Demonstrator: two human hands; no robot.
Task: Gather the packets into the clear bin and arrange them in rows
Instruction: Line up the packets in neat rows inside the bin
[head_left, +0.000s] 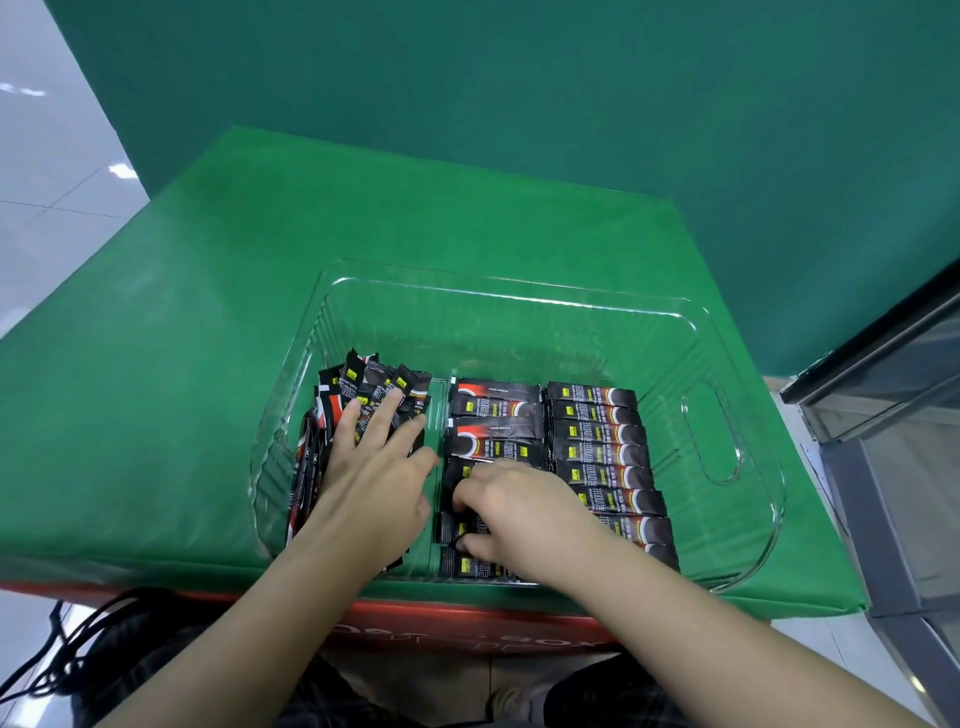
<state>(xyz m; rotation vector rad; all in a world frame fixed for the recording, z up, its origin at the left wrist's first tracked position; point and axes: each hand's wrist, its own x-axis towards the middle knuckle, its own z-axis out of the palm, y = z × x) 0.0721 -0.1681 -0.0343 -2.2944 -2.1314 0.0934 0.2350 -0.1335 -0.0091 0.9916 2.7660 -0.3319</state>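
The head view looks down on one clear rectangular plastic bin (519, 296) with a cut-out handle slot in its right wall, resting on a green cloth-covered table (182, 312). All the packets that can be seen lie inside the bin, in three groups.

On the right, a tidy row of black stick packets (597, 447) lies flat, each packet crosswise; eight can be counted, the nearest partly hidden by the forearm. In the middle, a second row of the same packets (493, 415) shows four clearly beyond the hand and about three more around and under it. On the left, a loose bundle of packets (374, 389) stands on end, leaning; its number cannot be counted.

Each packet carries a small yellow square label, a red curved band and pale lettering too blurred to read.

The left hand (374, 473) lies with straight, spread fingers pressed against the leaning bundle. The right hand (514, 509) has its fingers curled down onto the near packets of the middle row, pinching one.

A red box edge (467, 623) with illegible pale print shows beneath the table's near side.
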